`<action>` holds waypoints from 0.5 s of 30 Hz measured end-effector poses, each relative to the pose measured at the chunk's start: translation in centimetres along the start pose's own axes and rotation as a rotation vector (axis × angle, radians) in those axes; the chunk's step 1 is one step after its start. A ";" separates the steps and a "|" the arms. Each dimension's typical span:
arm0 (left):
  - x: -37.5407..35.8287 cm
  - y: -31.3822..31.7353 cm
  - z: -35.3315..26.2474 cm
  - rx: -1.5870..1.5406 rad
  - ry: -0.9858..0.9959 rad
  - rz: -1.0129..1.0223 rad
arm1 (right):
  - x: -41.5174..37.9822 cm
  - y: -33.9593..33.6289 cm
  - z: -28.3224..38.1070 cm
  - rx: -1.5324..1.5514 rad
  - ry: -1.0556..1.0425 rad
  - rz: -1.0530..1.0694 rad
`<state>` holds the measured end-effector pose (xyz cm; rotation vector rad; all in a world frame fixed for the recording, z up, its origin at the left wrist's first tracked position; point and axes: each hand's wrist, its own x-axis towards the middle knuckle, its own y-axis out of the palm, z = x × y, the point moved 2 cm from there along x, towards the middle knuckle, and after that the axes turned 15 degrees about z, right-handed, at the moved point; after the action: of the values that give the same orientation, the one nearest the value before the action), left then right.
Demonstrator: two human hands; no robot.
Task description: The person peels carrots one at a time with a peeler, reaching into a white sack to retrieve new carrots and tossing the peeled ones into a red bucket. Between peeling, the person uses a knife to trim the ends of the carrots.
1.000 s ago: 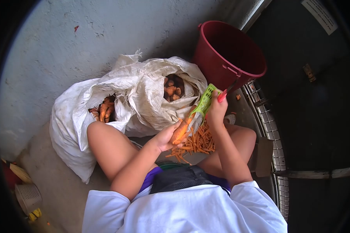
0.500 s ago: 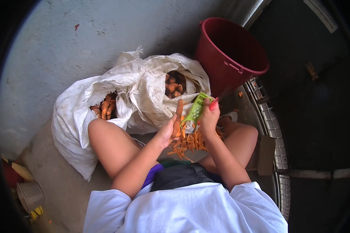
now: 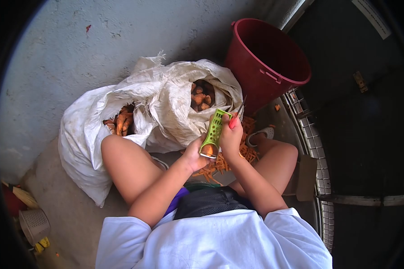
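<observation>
My left hand (image 3: pixel 195 154) is closed around a carrot (image 3: pixel 207 149), mostly hidden behind a green peeler (image 3: pixel 214 130) with holes in its long handle. The peeler's blade end lies over the carrot's near end, where bright orange flesh shows. My right hand (image 3: pixel 231 139) grips the peeler's far end together with a red-handled knife (image 3: pixel 233 120), whose thin dark blade points up and away from me. Below both hands, orange peelings (image 3: pixel 220 166) lie heaped on the floor between my legs.
Two white woven sacks (image 3: pixel 87 134) stand open ahead of me, holding unpeeled carrots (image 3: pixel 123 120). Beyond my right hand is a deep red bucket (image 3: pixel 244 67). A wire grille (image 3: pixel 321 179) borders the right side. A perforated beige basket (image 3: pixel 34 225) sits at far left.
The peeler has come down and left, from beside the carrot to over its near end. My right hand has moved left with it, and the knife blade now shows clearly.
</observation>
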<state>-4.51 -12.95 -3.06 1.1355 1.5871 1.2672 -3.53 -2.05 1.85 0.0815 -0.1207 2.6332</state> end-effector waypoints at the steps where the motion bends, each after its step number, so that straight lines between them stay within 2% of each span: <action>1: 0.0 0.2 0.0 0.019 -0.003 -0.029 | 0.0 -0.1 0.1 -0.066 -0.003 -0.017; 3: 0.0 0.9 0.0 0.054 -0.009 -0.090 | -0.1 -0.1 0.5 -0.231 -0.021 -0.046; 4: 0.1 0.8 -0.1 0.070 -0.015 -0.049 | -0.2 -0.2 0.6 -0.314 -0.030 -0.061; 6: 0.3 0.9 -0.5 0.103 -0.026 0.033 | 0.2 -0.5 0.8 -0.355 -0.029 -0.102; 15: -0.2 1.6 -0.7 0.284 -0.010 -0.160 | 0.8 0.2 0.4 -0.423 0.029 -0.095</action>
<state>-4.89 -13.18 -1.34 1.1560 1.8528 0.9527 -4.34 -1.88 2.30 -0.0936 -0.6418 2.4564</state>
